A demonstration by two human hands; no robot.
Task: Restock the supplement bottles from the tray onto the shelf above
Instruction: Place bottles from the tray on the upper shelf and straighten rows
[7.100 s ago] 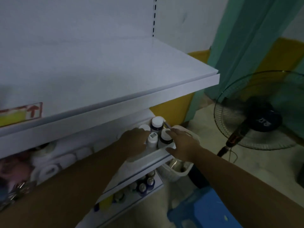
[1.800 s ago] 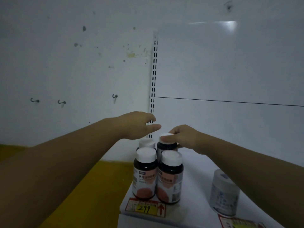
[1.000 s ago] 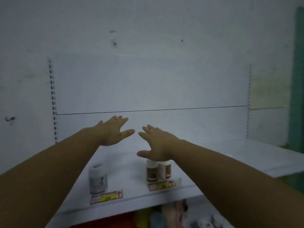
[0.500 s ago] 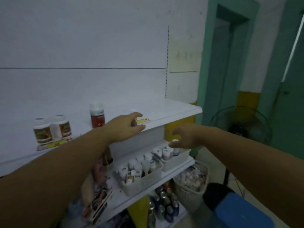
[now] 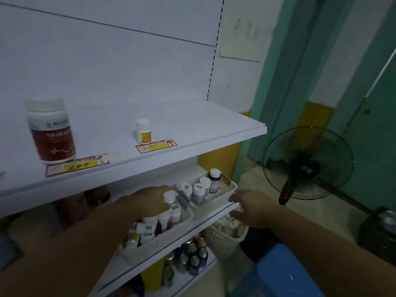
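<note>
Supplement bottles are found mostly still in stock on the lower shelf. They are packed upright in a white slotted tray at the near left and, fewer in number, in a second tray just beside it to the right. On the shelf above only two are noted in view: a large red-labelled bottle at the left and a small white bottle towards the middle, each stood behind a price tag. Half a second ago the left hand was held at the front lip of the shelf above and the right hand hung over the trays; both hands have since been lowered to tray level. The left hand is now laid over the caps in the white slotted tray, fingers bent down among them beside one white cap; whether a bottle is actually gripped cannot be told. The right hand is held just off the front right corner of the second tray, fingers loosely apart, with nothing in it. It is judged that one placing round has been closed and a fresh pick is being started. With both trays well filled, the restock is assessed as early. Crowded caps are recorded as a risk: neighbours may be toppled when one bottle is drawn out.
</note>
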